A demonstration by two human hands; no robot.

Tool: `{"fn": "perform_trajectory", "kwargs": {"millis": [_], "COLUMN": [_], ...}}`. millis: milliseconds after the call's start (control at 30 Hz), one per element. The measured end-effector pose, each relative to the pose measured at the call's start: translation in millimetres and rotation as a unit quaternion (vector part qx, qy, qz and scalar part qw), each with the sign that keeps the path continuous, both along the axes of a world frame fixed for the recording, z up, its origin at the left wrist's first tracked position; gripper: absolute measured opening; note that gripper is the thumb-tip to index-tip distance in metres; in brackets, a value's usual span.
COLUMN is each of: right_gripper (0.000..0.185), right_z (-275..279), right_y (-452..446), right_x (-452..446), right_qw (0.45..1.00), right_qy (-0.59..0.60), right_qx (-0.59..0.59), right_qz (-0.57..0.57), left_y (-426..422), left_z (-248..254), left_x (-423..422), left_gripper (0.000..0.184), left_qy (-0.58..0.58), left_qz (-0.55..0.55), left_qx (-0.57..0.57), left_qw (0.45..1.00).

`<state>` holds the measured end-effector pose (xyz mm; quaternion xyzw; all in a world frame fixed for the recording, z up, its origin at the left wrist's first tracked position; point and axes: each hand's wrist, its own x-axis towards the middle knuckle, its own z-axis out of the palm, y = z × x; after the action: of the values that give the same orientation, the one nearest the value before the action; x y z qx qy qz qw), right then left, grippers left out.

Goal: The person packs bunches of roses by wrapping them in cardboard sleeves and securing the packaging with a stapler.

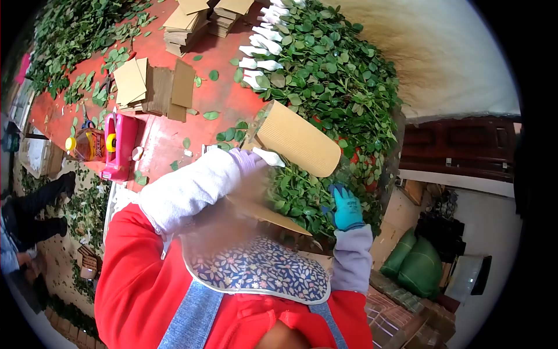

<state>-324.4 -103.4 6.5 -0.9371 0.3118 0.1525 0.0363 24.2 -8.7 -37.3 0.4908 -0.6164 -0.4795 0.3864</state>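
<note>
Fingers of the right hand (347, 210), teal glove on, are laid at the right edge of a leafy bunch (296, 189); whether stems are gripped cannot be told. Left hand (249, 161), lavender-covered, is placed at the bunch's other end, right beside a white-wrapped head (269, 157); its fingers are partly blurred, so grasp cannot be told. Leafy bunch is set between both hands, green leaves toward the right one. Curved corrugated cardboard (299, 139) is seen just ahead of the bunch, to the right of the left hand. Cardboard sheet (273, 216) is seen nearer the body, left of the right hand, partly hidden by blur. Farther ahead of both hands, a big heap of leafy stems (331, 75) is piled, with a row of white wrapped heads (267, 43) along its left side. Left of and beyond the left hand, cardboard pieces (157, 90) are stacked on the red table (165, 136), loose leaves scattered around. Closer on that side, a pink jug (119, 145) is stood beside a yellow-capped bottle (90, 145).
</note>
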Motion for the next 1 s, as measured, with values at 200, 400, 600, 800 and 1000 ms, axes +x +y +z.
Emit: {"fn": "perform_trajectory", "kwargs": {"millis": [200, 400, 600, 800, 1000], "right_gripper": [0.035, 0.035, 0.024, 0.022, 0.023], "right_z": [97.2, 0.9, -35.4, -13.0, -78.7], "right_y": [33.5, 36.1, 39.9, 39.8, 32.1], "right_x": [93.1, 138.7, 132.2, 161.0, 139.2], "right_qw": [0.985, 0.994, 0.993, 0.993, 0.994], "right_qy": [-0.161, -0.091, -0.106, -0.119, -0.102], "right_qx": [0.019, 0.006, 0.046, 0.013, -0.044], "right_qz": [0.06, 0.062, 0.034, -0.006, -0.005], "left_y": [4.0, 10.4, 34.7, 47.3, 44.7], "left_z": [2.6, 1.1, 1.1, -0.5, -84.3], "left_x": [-5.2, -7.0, -4.2, -4.0, -4.3], "left_gripper": [0.036, 0.036, 0.035, 0.034, 0.033], "left_qy": [0.003, -0.025, -0.148, -0.216, -0.28], "left_qz": [-0.01, -0.018, -0.026, -0.04, -0.099], "left_qx": [0.006, 0.016, 0.032, 0.048, -0.049], "left_qw": [1.0, 0.999, 0.988, 0.974, 0.954]}}
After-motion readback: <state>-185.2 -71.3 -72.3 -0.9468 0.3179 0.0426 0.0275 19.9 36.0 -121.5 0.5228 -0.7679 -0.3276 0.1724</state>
